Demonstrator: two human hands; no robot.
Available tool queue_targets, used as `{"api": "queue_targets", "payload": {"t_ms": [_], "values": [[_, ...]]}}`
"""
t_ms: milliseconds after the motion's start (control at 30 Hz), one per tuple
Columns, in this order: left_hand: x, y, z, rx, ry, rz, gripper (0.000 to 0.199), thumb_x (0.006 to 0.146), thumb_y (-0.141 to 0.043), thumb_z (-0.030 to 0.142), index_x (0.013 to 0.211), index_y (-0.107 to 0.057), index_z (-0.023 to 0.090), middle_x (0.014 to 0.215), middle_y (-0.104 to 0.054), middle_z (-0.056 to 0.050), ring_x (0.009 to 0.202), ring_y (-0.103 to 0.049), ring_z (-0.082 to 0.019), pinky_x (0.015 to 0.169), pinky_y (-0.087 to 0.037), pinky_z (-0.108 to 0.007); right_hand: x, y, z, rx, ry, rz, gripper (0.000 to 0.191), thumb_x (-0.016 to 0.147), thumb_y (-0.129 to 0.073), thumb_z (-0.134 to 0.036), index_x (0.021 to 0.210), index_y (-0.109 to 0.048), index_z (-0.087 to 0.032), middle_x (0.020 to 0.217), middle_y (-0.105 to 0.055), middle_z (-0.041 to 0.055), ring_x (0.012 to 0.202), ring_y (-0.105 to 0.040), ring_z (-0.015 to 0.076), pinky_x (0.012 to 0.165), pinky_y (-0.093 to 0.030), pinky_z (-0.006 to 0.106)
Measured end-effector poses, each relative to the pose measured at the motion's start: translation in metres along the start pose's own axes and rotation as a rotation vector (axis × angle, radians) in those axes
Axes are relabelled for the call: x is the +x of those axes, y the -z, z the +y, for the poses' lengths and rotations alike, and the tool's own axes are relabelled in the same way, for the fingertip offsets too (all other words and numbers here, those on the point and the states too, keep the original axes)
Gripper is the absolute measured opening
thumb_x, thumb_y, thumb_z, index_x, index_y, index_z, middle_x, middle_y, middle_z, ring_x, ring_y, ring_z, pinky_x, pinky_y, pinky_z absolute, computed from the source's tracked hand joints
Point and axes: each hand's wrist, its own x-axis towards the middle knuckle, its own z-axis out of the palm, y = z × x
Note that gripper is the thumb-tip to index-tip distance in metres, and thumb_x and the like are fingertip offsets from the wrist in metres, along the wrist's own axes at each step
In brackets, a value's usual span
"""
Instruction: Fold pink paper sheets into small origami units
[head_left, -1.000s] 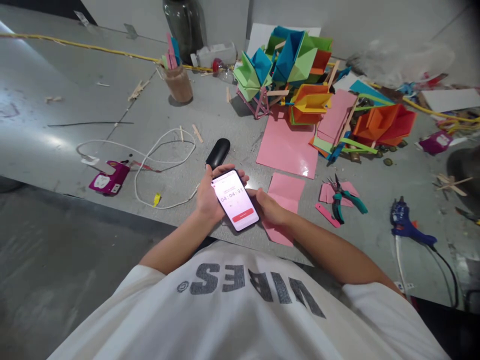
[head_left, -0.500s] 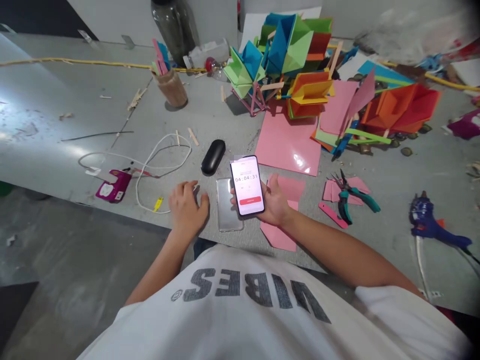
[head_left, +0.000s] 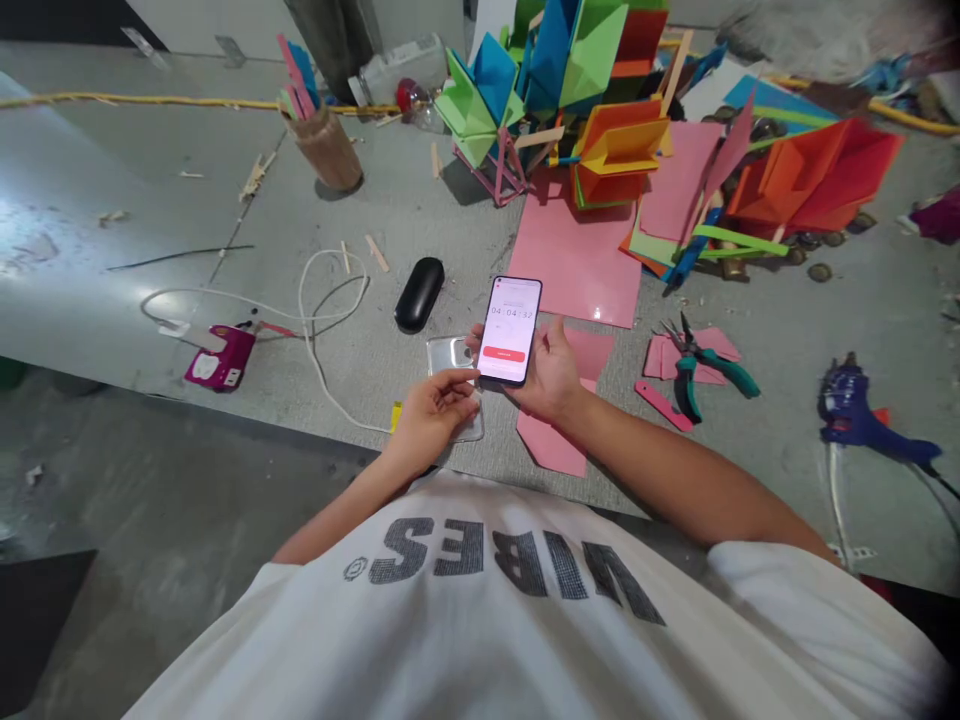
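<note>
My right hand (head_left: 551, 375) holds a phone (head_left: 511, 330) with its lit screen up, showing a timer and a red button. My left hand (head_left: 433, 418) is closed in a pinch around the end of a white cable (head_left: 322, 375), close to the phone's lower left corner. A yellow tag (head_left: 396, 415) on the cable shows beside this hand. Under my hands lies a clear phone case (head_left: 450, 352), partly covered. A black oval case (head_left: 419, 295) rests just beyond it on the table.
Pink paper (head_left: 577, 270) and folded coloured paper shapes (head_left: 574, 60) stand at the back. Pliers (head_left: 701, 370) and a blue glue gun (head_left: 855, 410) lie to the right. On the left are a purple device (head_left: 221, 358) and a wooden cup (head_left: 326, 150) with sticks.
My left hand has moved right, towards the phone, drawing the cable and its yellow tag along. My right hand has raised the phone slightly away from me and tilted it. The view has shifted a little.
</note>
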Motion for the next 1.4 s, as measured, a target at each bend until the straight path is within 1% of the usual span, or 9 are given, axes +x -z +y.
{"api": "queue_targets", "payload": {"t_ms": [100,200,333,533,867,1033,1133,1233,1400], "values": [[0.007,-0.012,-0.003,-0.094,0.04,-0.011,0.058,0.083,-0.106,0.029,0.134,-0.078,0.023,0.099,-0.078,0.003,0.085,-0.075,-0.015,0.083,-0.063,-0.03,0.002,0.002,-0.001,0.085,-0.005,0.004,0.076,0.132,-0.039,-0.086,0.167,-0.077,-0.03,0.15,-0.095,0.0162,0.153,-0.089,0.0417,0.127,-0.075,0.077],[0.014,-0.02,-0.007,-0.138,0.057,-0.006,0.068,0.085,-0.107,0.027,0.14,-0.066,0.026,0.098,-0.077,0.006,0.081,-0.078,-0.015,0.082,-0.064,-0.031,0.003,-0.001,-0.003,0.12,0.002,0.034,0.071,0.136,-0.035,-0.076,0.166,-0.078,-0.029,0.148,-0.096,0.0148,0.153,-0.089,0.0397,0.13,-0.074,0.076],[0.023,-0.028,-0.012,-0.187,0.021,0.004,0.08,0.085,-0.108,0.025,0.146,-0.057,0.028,0.096,-0.077,0.008,0.08,-0.079,-0.016,0.08,-0.063,-0.03,0.005,-0.004,-0.003,0.123,0.03,0.065,0.066,0.137,-0.035,-0.069,0.165,-0.079,-0.028,0.147,-0.096,0.0146,0.153,-0.089,0.0387,0.133,-0.072,0.075],[0.03,-0.036,-0.016,-0.182,-0.038,0.019,0.079,0.088,-0.107,0.028,0.149,-0.057,0.029,0.097,-0.076,0.008,0.082,-0.078,-0.016,0.077,-0.06,-0.029,0.006,-0.004,0.0,0.122,0.034,0.058,0.068,0.138,-0.032,-0.069,0.163,-0.079,-0.026,0.149,-0.095,0.0156,0.149,-0.089,0.0386,0.133,-0.071,0.076],[0.03,-0.036,-0.016,-0.21,-0.037,0.022,0.071,0.089,-0.104,0.023,0.145,-0.061,0.028,0.098,-0.076,0.008,0.08,-0.075,-0.014,0.077,-0.061,-0.029,0.004,-0.006,-0.004,0.133,0.076,0.084,0.075,0.14,-0.025,-0.072,0.17,-0.077,-0.027,0.142,-0.097,0.0125,0.131,-0.094,0.0337,0.129,-0.075,0.066],[0.03,-0.034,-0.013,-0.257,-0.005,0.031,0.074,0.086,-0.11,0.023,0.142,-0.061,0.028,0.097,-0.076,0.008,0.08,-0.076,-0.013,0.078,-0.061,-0.028,-0.005,-0.011,0.0,0.098,0.086,0.064,0.07,0.138,-0.034,-0.076,0.172,-0.076,-0.03,0.153,-0.094,0.0121,0.142,-0.091,0.0351,0.13,-0.075,0.068],[0.029,-0.034,-0.014,-0.255,-0.005,0.02,0.075,0.086,-0.109,0.023,0.145,-0.063,0.027,0.097,-0.076,0.007,0.08,-0.076,-0.013,0.079,-0.062,-0.029,-0.007,-0.013,-0.001,0.076,0.122,0.063,0.071,0.138,-0.035,-0.078,0.171,-0.077,-0.03,0.156,-0.093,0.0118,0.142,-0.091,0.0337,0.134,-0.073,0.065],[0.029,-0.034,-0.016,-0.253,-0.024,0.011,0.072,0.087,-0.107,0.022,0.145,-0.065,0.027,0.097,-0.077,0.008,0.079,-0.075,-0.013,0.079,-0.062,-0.029,-0.006,-0.012,-0.001,0.065,0.146,0.061,0.071,0.138,-0.034,-0.078,0.169,-0.077,-0.03,0.158,-0.092,0.0111,0.142,-0.091,0.0325,0.138,-0.071,0.065],[0.03,-0.034,-0.016,-0.29,-0.022,-0.007,0.075,0.085,-0.109,0.023,0.145,-0.064,0.026,0.095,-0.078,0.009,0.079,-0.075,-0.013,0.08,-0.063,-0.028,-0.006,-0.009,0.002,0.048,0.143,0.028,0.067,0.136,-0.043,-0.079,0.171,-0.076,-0.033,0.162,-0.091,0.0097,0.154,-0.086,0.0332,0.142,-0.068,0.067]]}}
